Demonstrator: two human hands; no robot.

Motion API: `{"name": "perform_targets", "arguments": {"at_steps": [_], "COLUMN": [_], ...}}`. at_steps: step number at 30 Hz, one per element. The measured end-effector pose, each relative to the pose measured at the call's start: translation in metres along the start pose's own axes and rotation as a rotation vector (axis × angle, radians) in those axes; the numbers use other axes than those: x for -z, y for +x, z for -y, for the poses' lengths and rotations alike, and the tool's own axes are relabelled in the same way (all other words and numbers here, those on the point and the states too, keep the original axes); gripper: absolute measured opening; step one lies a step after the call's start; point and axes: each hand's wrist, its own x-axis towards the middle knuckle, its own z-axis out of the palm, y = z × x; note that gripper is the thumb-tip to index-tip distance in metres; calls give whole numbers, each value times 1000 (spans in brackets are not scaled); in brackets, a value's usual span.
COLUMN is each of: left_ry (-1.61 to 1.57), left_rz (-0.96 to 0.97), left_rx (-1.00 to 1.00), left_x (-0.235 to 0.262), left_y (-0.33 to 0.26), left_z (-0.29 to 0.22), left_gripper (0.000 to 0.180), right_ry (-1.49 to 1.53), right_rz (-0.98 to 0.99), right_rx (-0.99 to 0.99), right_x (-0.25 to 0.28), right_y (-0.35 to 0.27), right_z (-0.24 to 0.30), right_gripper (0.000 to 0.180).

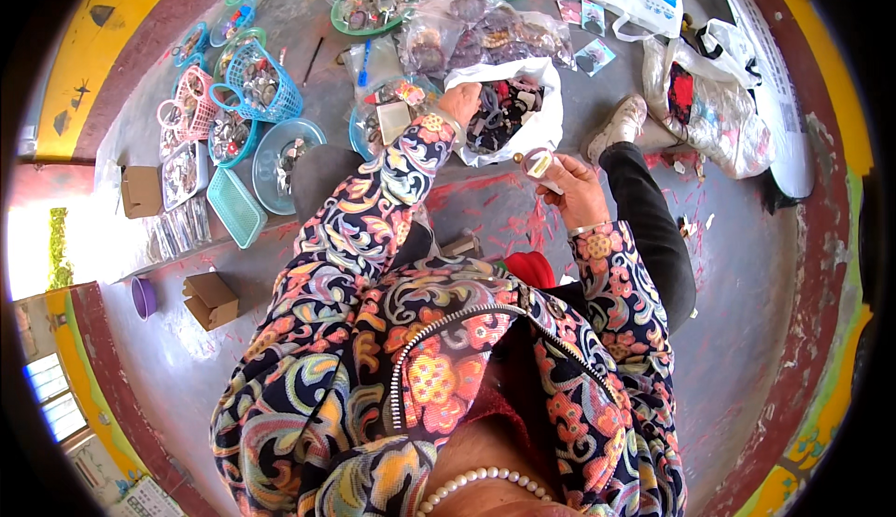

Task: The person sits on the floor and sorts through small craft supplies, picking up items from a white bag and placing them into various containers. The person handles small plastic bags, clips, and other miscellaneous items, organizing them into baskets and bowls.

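My left hand (pixel 460 104) is at the left rim of a white plastic bag (pixel 543 130), its fingers curled beside the dark bands and grey loops (pixel 504 111) heaped inside. What those fingers hold, if anything, is hidden. To the right of the bag, my right hand (pixel 581 195) pinches a small round item with a pale label (pixel 538 164); a gold-coloured bead shows at its left end. Just left of my left hand, a blue basin (pixel 357 130) holds a white box (pixel 393 121) and small mixed pieces.
Clear bags of dark coils (pixel 485 32) lie beyond the white bag. Blue basket (pixel 266 88), pink basket (pixel 193 102) and clear blue basin (pixel 287 164) stand left, near a green tray (pixel 236 207). A stuffed clear bag (pixel 714 111) sits right, past my shoe (pixel 621 125).
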Motion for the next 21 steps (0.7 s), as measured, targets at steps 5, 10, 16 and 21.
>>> {"name": "perform_targets", "arguments": {"at_steps": [5, 10, 16, 21], "left_ry": [-441, -772, -535, -431], "left_rz": [-253, -14, -174, -139], "left_rx": [382, 502, 612, 653], "left_x": [-6, -9, -11, -10], "left_y": [3, 4, 13, 11], "left_z": [-27, -7, -25, -25], "left_gripper": [18, 20, 22, 29], "right_ry": [-79, -12, -1, -5], "right_rz": [-42, 30, 27, 32], "right_rx": [-25, -7, -11, -30], "right_x": [-6, -3, 0, -1], "right_y": [-5, 3, 4, 7], "right_z": [0, -11, -12, -14], "right_gripper": [23, 18, 13, 14]}}
